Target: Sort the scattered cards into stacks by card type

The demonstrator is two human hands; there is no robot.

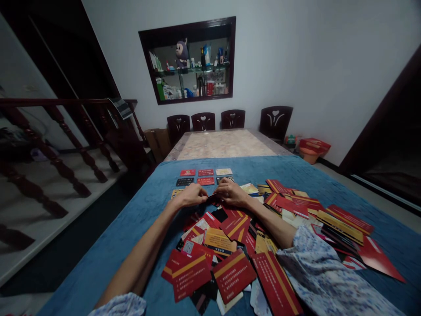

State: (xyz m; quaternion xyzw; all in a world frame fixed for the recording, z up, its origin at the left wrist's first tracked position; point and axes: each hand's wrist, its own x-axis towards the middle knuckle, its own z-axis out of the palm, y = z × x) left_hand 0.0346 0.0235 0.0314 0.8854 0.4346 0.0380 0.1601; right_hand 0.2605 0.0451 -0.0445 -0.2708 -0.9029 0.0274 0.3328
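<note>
My left hand (193, 195) and my right hand (231, 193) meet over the middle of the blue cloth, fingers pinched on a thin dark card (211, 196) seen nearly edge-on. Just beyond them, cards lie in neat rows: a red card (187, 172), a second red card (205, 172) and a pale card (224, 171) at the back. A black card (184, 181), another red one and a dark patterned one form the row in front. A yellow card (176, 192) is partly covered by my left hand. Under my forearms spreads a loose heap of cards (219, 240), mostly red with gold stripes.
More overlapping cards (297, 202) extend to the right of my right arm. The blue cloth (141, 210) covers the near part of a stone-patterned table (223, 144). Several dark chairs (276, 120) stand beyond, and a wooden railing (55, 175) runs along the left.
</note>
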